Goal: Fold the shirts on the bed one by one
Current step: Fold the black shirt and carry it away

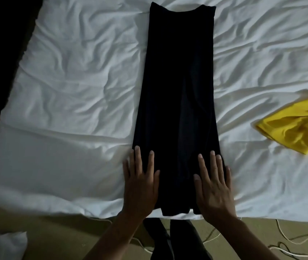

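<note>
Left hand (pixel 140 182) flat, fingers spread, on black shirt (pixel 177 91); right hand (pixel 214 184) likewise, holding nothing

We see a dim room: a tan floor (pixel 59 229) strewn with white cables (pixel 288 239), and a white pillow (pixel 3 244) lying lower left.

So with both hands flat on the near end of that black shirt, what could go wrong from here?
1. The black shirt reaches the bed edge; its hem could slip off as the left hand and right hand lift it.
2. The narrow strip may skew, folding unevenly.
3. The wrinkled sheet could bunch underneath.
</note>
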Demonstrator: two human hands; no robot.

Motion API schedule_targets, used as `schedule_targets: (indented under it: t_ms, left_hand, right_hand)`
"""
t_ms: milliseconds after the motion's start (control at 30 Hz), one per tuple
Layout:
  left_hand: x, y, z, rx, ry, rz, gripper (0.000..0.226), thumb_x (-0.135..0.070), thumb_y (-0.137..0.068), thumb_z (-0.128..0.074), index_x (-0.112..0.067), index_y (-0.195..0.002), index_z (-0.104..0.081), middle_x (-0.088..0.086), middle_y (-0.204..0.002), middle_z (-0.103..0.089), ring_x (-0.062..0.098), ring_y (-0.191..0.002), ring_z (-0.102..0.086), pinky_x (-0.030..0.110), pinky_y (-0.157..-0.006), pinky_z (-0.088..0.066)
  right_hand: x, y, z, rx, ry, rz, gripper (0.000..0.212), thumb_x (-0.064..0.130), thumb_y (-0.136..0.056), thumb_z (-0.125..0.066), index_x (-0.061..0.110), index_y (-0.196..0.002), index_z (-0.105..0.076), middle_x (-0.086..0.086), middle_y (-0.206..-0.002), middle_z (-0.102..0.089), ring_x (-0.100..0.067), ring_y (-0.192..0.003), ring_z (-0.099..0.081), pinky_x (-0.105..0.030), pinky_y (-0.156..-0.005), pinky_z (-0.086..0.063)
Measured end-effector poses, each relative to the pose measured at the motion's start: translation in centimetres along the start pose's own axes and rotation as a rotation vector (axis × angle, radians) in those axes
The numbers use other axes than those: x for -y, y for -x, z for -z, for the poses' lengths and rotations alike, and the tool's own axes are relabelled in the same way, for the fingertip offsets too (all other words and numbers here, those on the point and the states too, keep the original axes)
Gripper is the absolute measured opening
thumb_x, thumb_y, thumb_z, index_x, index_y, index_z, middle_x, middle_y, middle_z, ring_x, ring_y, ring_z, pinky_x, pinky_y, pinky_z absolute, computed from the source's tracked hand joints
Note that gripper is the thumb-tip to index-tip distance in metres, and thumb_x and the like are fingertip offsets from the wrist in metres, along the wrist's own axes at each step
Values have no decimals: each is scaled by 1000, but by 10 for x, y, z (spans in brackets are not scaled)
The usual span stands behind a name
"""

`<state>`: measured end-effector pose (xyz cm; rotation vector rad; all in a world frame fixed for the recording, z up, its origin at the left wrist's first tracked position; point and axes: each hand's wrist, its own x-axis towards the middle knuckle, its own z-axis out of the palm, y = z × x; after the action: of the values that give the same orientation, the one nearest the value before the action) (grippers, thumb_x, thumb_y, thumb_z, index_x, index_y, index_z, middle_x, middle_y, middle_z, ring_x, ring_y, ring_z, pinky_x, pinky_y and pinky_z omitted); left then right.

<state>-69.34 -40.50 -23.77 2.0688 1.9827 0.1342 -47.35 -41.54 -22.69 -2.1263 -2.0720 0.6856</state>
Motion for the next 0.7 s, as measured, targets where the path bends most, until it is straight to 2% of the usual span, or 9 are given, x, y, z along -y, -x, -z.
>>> schedule_targets:
  t_ms: [100,200,233,333,433,567,633,700]
  left_hand:
    - [4,29,11,-68,71,-169,53,-36,-106,-43,-9,-149,-54,24,-164,-33,43,-154,-29,66,-118,-29]
    - [16,43,21,47,60,-385,74,-48,-95,-58,-7,-155,-45,19,-165,-34,38,-156,-24,64,-121,-24]
    - [20,42,21,88,16,-423,83,-50,-91,-62,-6,-158,-40,19,-166,-32,38,-157,-22,64,-122,-23]
    - [28,32,23,186,-168,-486,103,-39,-73,-71,-6,-161,-31,21,-168,-27,41,-156,-22,64,-120,-26]
    - [35,21,24,223,-235,-547,103,-35,-68,-74,-4,-158,-35,23,-163,-35,44,-149,-34,63,-116,-34]
    - [38,1,25,77,-159,-618,61,-19,-79,-62,-3,-138,-60,22,-133,-61,43,-122,-59,55,-96,-52]
    - [35,-12,36,54,-32,-612,50,-19,-79,-54,-5,-125,-68,16,-114,-68,38,-105,-66,49,-83,-58]
    - [33,-25,52,109,147,-539,48,-23,-79,-49,-10,-120,-72,8,-105,-72,33,-97,-69,44,-76,-60]
  right_hand:
    - [-5,27,9,-35,-48,108,69,54,-105,-31,18,-164,-25,-8,-174,-5,-26,-161,-3,-57,-126,-16]
    - [-15,41,11,44,125,336,100,73,-92,-53,10,-164,-22,-11,-174,-6,-30,-160,-5,-58,-127,-9]
    - [-19,41,11,53,200,388,109,72,-86,-63,8,-164,-20,-13,-173,-7,-32,-160,-7,-60,-126,-11]
    - [-29,31,9,82,362,421,121,47,-69,-81,9,-164,-17,-15,-173,-8,-35,-159,-11,-64,-122,-22]
    - [-33,22,10,62,368,441,109,42,-72,-76,12,-164,-25,-13,-171,-20,-34,-157,-21,-62,-119,-29]
    - [-32,16,17,-64,247,511,70,30,-87,-54,7,-153,-48,-15,-158,-46,-37,-145,-45,-59,-108,-43]
    - [-31,8,25,-104,181,535,61,21,-83,-55,5,-141,-61,-14,-143,-62,-37,-130,-60,-54,-96,-52]
    - [-27,-1,37,-138,87,521,58,8,-76,-65,6,-133,-67,-10,-129,-70,-33,-115,-69,-48,-84,-57]
